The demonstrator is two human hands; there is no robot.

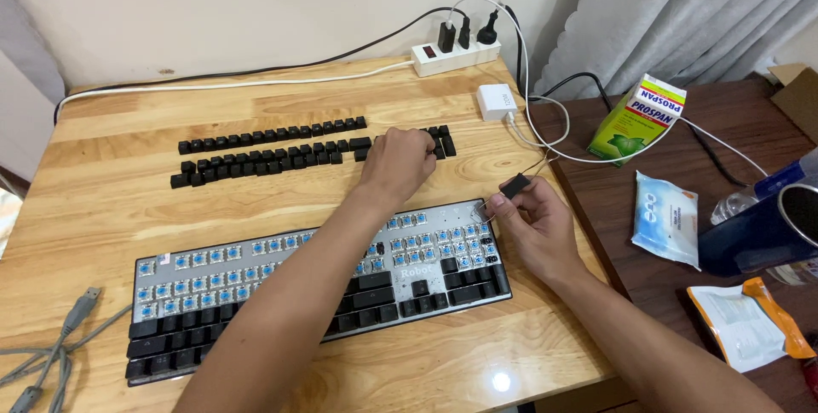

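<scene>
A grey mechanical keyboard (256,294) lies near the front of the wooden desk (102,191). Its upper rows show bare blue switches, while the lower rows still carry black keycaps. Loose black keycaps (264,153) are laid out in rows farther back. My left hand (396,161) reaches across the keyboard and rests curled on the right end of those rows; its fingertips are hidden. My right hand (532,225) hovers over the keyboard's upper right corner, pinching a wire keycap puller with a black handle (514,185).
A white power strip (456,55) with plugs and a white charger (496,102) sit at the back, with cables trailing right. On the dark side table are a green carton (637,119), a wipes pack (665,217), a dark mug (767,234) and an orange-white packet (750,319). A grey USB cable (60,336) lies front left.
</scene>
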